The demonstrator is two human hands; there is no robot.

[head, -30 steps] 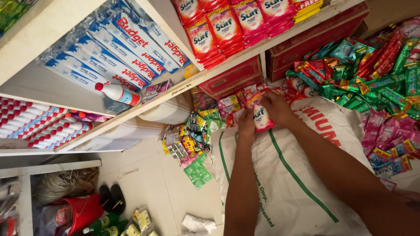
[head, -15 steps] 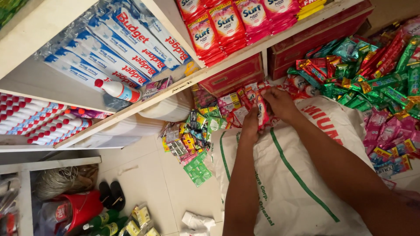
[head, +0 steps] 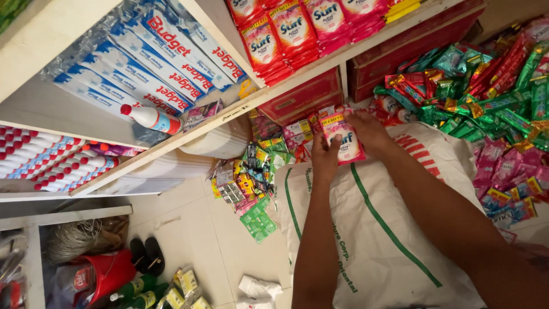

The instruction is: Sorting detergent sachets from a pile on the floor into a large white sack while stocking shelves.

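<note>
Both my hands hold a strip of pink and red detergent sachets [head: 342,137] just above a large white sack with green stripes [head: 394,240]. My left hand [head: 325,161] grips the strip's lower left edge. My right hand [head: 370,133] grips its upper right side. The sachets hang in front of a red box [head: 303,94] under a shelf. More pink and red sachet packs [head: 289,28] fill the shelf above.
Blue and white wrapped bars [head: 143,54] and a white bottle with red cap [head: 150,117] lie on the left shelf. Green, red and pink sachet strips [head: 486,97] pile at right. Mixed small sachets [head: 249,183] hang left of the sack. Black sandals [head: 146,256] and a red container [head: 103,277] are on the floor.
My hands have lifted the sachet strip slightly up and left, and it now faces the camera more flatly. The view has shifted a little.
</note>
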